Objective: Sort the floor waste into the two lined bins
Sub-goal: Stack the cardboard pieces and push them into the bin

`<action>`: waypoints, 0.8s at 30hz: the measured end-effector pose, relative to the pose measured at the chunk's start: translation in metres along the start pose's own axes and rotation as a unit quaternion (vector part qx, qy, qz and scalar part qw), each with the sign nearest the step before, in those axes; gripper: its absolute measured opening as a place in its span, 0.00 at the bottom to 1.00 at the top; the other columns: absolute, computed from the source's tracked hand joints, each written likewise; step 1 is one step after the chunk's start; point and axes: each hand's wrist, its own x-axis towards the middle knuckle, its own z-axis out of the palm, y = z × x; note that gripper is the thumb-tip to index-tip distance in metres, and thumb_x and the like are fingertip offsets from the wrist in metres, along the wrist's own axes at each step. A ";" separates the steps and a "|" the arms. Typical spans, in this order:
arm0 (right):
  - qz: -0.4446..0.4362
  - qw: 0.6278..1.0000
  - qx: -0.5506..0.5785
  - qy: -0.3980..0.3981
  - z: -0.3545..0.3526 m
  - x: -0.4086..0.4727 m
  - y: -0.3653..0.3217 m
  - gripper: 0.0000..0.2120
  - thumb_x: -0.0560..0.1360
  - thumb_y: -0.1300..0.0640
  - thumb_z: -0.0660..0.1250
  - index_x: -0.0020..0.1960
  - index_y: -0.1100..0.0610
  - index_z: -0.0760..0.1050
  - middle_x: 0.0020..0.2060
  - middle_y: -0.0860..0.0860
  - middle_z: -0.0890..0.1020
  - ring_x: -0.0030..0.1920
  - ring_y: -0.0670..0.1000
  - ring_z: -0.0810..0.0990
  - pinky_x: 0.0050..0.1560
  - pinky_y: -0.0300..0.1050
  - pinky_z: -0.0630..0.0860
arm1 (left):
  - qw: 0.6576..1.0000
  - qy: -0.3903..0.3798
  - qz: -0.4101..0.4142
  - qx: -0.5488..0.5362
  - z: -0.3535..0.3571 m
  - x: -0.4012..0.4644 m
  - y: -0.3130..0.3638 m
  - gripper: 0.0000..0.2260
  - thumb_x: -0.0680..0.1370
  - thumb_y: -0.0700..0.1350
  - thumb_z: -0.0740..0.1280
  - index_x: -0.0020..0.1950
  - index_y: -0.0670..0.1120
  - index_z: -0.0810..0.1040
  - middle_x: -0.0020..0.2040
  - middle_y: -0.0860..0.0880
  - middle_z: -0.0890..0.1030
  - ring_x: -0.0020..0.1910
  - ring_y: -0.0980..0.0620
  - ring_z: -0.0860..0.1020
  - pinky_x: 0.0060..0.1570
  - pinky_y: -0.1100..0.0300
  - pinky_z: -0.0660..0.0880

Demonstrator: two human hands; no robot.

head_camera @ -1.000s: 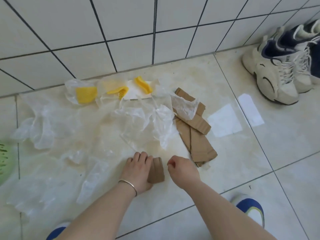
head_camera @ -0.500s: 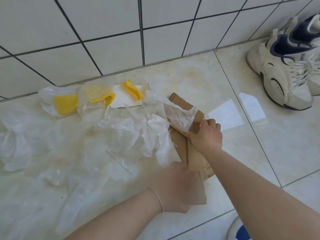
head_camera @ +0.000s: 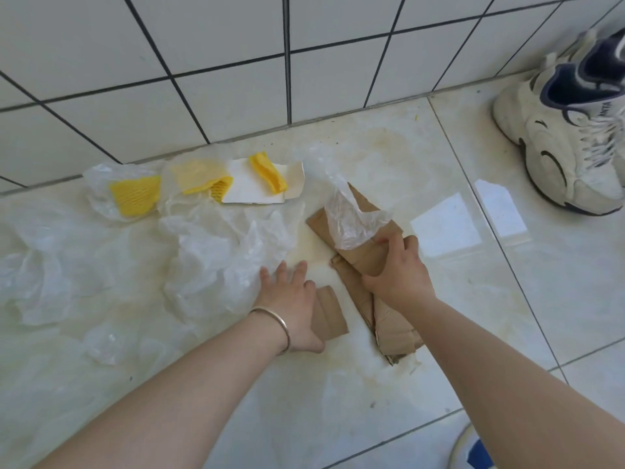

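Note:
Waste lies spread over the tiled floor below the wall. My right hand [head_camera: 397,270] grips a brown cardboard strip [head_camera: 363,252] that has a scrap of clear plastic [head_camera: 348,221] draped over its far end. More torn cardboard [head_camera: 389,319] lies under it. My left hand [head_camera: 291,299], bracelet on the wrist, holds a small folded cardboard piece [head_camera: 329,311] under the thumb while its fingers spread onto crumpled clear plastic film [head_camera: 220,262]. Yellow foam netting [head_camera: 135,194] and a white card [head_camera: 250,184] lie near the wall. Neither bin is in view.
White sneakers [head_camera: 568,130] stand against the wall at the far right. The toe of my blue and white shoe [head_camera: 473,451] shows at the bottom right. More clear plastic [head_camera: 44,275] covers the floor on the left.
My right hand has closed around the cardboard strip and pulled it away from the plastic. My left hand has moved left with the small piece, fingers now on the plastic film.

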 end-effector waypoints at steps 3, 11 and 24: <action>-0.021 0.998 0.050 -0.005 -0.002 -0.012 0.001 0.34 0.68 0.54 0.70 0.70 0.54 0.59 0.61 0.54 0.64 0.52 0.56 0.76 0.49 0.45 0.73 | 0.999 -0.001 -0.037 -0.033 0.009 -0.012 -0.014 0.43 0.65 0.65 0.66 0.73 0.46 0.58 0.78 0.46 0.44 0.76 0.37 0.45 0.72 0.36 0.46; -0.008 0.986 0.160 -0.055 0.011 -0.056 -0.001 0.41 0.67 0.52 0.70 0.74 0.51 0.53 0.63 0.52 0.64 0.56 0.50 0.71 0.52 0.41 0.68 | 0.841 0.203 -0.115 -0.488 0.022 -0.053 -0.009 0.33 0.67 0.59 0.71 0.66 0.47 0.66 0.61 0.52 0.72 0.62 0.54 0.71 0.57 0.62 0.68; -0.144 0.971 0.168 -0.090 0.060 -0.124 -0.029 0.42 0.71 0.49 0.70 0.76 0.49 0.49 0.54 0.46 0.65 0.49 0.46 0.73 0.49 0.40 0.74 | 0.562 0.225 -0.287 -0.743 0.041 -0.051 0.017 0.23 0.67 0.46 0.76 0.54 0.46 0.67 0.52 0.45 0.80 0.46 0.46 0.79 0.52 0.51 0.77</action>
